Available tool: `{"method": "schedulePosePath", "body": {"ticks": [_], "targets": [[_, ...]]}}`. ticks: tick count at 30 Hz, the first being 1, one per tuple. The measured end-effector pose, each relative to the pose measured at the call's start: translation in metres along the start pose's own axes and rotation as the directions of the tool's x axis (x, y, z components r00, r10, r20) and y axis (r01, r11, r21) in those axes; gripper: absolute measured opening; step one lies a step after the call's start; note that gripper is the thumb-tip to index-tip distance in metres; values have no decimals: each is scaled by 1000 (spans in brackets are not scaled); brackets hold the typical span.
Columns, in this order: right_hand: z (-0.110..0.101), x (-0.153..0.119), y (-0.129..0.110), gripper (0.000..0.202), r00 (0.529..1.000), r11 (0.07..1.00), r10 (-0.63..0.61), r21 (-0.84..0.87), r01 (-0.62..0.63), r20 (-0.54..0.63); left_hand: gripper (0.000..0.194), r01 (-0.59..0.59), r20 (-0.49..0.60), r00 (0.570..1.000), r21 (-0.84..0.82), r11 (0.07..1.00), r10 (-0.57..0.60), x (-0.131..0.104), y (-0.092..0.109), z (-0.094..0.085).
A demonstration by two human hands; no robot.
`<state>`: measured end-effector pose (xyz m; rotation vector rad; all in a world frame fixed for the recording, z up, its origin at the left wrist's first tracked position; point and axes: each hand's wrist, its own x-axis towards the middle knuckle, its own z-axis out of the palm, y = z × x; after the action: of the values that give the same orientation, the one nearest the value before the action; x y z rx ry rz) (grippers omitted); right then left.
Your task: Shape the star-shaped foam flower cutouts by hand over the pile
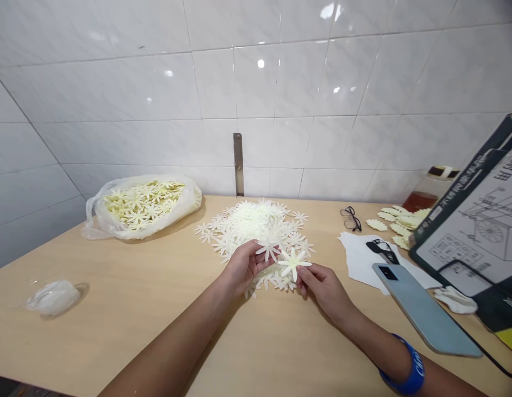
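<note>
A yellow-centred flower cutout [294, 263] is pinched between the thumb and fingers of the right hand [322, 289], its petals spread toward the left hand. The left hand [244, 266], palm partly turned up and fingers a little curled, holds a paler flower cutout [268, 249] at its fingertips, just beside the first one. Both hands are over the near edge of a heap of white flower cutouts [260, 223], which spreads on the wooden table [156, 309] beyond them and partly beneath their fingers; the hands hide some of its near side. Left of the heap, an open plastic bag [190, 199] holds many more yellowish flower cutouts [146, 201], and nearer the person on that side sits a small clear bag of something white [54, 298]. To the right of the heap are dark-framed glasses [351, 219], scalloped pale pieces [377, 225] and a jar of reddish-brown contents [425, 193]. Closer in lies white paper [357, 259] with a black object [382, 251] on it and a light blue phone [425, 309] overlapping its edge. A large printed box [479, 231] leans at the far right, partly hiding the jar. A blue wristband [411, 369] circles the right forearm. Behind the table, a metal strip [238, 165] stands upright against the tiled wall [156, 88].
</note>
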<state>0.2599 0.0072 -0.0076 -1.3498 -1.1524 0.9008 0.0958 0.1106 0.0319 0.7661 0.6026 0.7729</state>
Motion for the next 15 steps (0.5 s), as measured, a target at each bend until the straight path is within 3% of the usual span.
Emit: {"method": "schedulePosePath", "body": {"ticks": [5, 8, 12, 14, 15], "targets": [[1, 0, -1, 48, 1000, 1000, 9, 11, -9, -9, 21, 114, -47, 992, -95, 989, -119, 4, -3, -3], [1, 0, -3, 48, 1000, 1000, 11, -4, -11, -15, 26, 81, -32, 996, -56, 995, -83, 4, -5, -2], [1, 0, -5, 51, 999, 999, -4, -32, 3, -44, 15, -44, -82, 994, 274, 961, 69, 1, -6, -4], [1, 0, -5, 51, 999, 1000, -5, -16, 5, -47, 22, -148, -88, 969, 548, 823, 233, -1, -6, -7], [1, 0, -5, 51, 999, 1000, -5, -3, 5, -45, 24, -210, -58, 938, 688, 695, 341, -2, -5, -9]]}}
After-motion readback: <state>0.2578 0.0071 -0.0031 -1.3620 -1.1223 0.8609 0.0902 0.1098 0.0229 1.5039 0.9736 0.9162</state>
